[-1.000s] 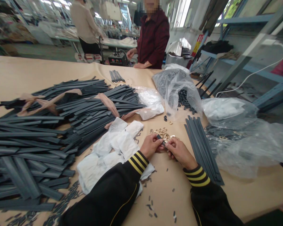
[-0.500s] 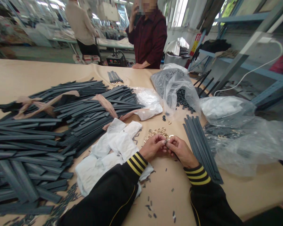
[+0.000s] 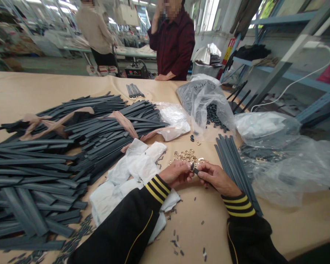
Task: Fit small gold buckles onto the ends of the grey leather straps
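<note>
My left hand is closed in a pinch on a small gold buckle, largely hidden by the fingertips. Thumb and fingers of my right hand grip a dark grey strap, whose end meets the buckle. The rest of that strap is mostly concealed under the right hand. Just beyond both hands lies a pile of loose gold buckles. Several flat dark straps lie side by side to the right of my right hand. Crumpled white cloth pieces are left of my left hand.
Bundles of dark straps tied with pinkish cloth cover the table's left. A clear bag spills small black pieces; more plastic bags sit at right. Small dark scraps dot the front. A person stands across the table.
My hands have moved slightly apart, the right one shifting right and toward me. More of the dark strap's end and the gold buckle now shows between them.
</note>
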{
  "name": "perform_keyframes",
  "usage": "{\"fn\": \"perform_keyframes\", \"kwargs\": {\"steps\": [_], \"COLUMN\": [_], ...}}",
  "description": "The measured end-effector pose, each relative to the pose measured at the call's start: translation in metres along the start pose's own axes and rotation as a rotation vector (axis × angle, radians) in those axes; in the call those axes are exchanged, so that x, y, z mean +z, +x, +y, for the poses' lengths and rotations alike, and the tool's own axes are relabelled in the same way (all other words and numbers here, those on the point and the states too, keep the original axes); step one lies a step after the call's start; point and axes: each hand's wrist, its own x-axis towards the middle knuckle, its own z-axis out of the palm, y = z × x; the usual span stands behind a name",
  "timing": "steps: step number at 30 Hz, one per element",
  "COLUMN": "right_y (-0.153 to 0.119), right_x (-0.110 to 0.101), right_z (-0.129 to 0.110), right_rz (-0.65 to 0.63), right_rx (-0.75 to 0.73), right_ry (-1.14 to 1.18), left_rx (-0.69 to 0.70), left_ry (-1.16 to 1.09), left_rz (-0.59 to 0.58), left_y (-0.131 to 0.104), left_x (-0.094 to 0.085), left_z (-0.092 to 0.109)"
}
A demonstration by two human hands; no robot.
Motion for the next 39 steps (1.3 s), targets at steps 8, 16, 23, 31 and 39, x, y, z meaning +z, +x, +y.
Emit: {"fn": "perform_keyframes", "kwargs": {"steps": [8, 16, 23, 31, 39], "right_y": [-0.003, 0.004, -0.001, 0.001, 0.099], "right_x": [-0.001, 0.0, -0.002, -0.015, -0.047], "right_z": [-0.002, 0.011, 0.012, 0.008, -0.024], "right_rz": [-0.165, -0.039, -0.052, -0.147, 0.393], "right_rx": [0.056, 0.094, 0.104, 0.1, -0.073], "right_ry": [0.036, -0.052, -0.209, -0.322, -0.965], "left_rx": [0.106, 0.124, -0.087, -0.076, 0.14], "left_ry": [0.532, 0.694, 0.503, 0.712, 0.775], "left_rz": [0.183, 0.226, 0.118, 0.096, 0.305], "left_y": [0.005, 0.006, 0.003, -0.001, 0.001], "left_x": [-0.003, -0.006, -0.001, 0.01, 0.003], "left_z": [-0.004, -0.008, -0.011, -0.01, -0.01]}}
